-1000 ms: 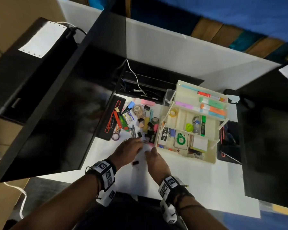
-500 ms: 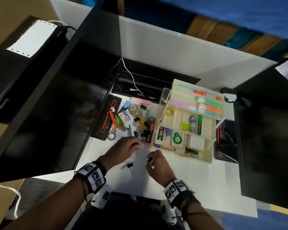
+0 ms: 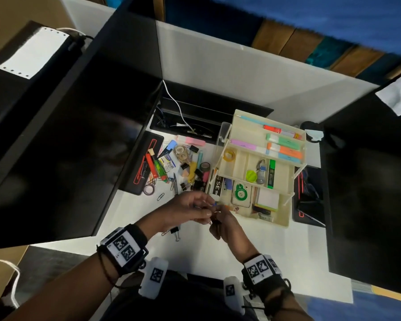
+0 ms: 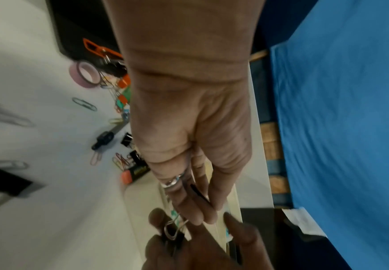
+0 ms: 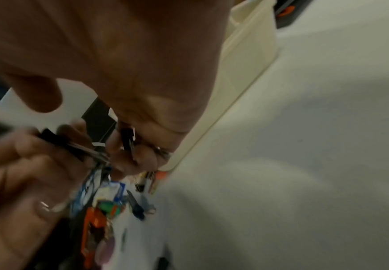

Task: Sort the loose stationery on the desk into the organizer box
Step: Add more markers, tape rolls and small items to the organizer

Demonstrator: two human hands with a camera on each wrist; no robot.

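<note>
The cream organizer box (image 3: 281,224) stands open on the white desk, with highlighters, tape and notes in its trays. Loose stationery (image 3: 185,167) lies in a pile to its left. My two hands meet just off the box's front left corner. The left hand (image 3: 208,208) pinches a small black binder clip (image 4: 199,193) between its fingers. The right hand (image 3: 215,222) grips another black binder clip (image 4: 172,232) with wire handles, also visible as the right hand's binder clip (image 5: 127,138). The two clips almost touch.
One black binder clip (image 3: 175,231) lies on the desk under my left wrist. A paper clip (image 3: 160,196) and a purple tape roll (image 3: 148,189) sit by a black case (image 3: 144,163). Another black case (image 3: 308,198) is right of the box. Dark panels flank the desk.
Both hands have lifted off the edge of the pile and come together near the box's front left corner, each with a clip. One binder clip stays on the desk.
</note>
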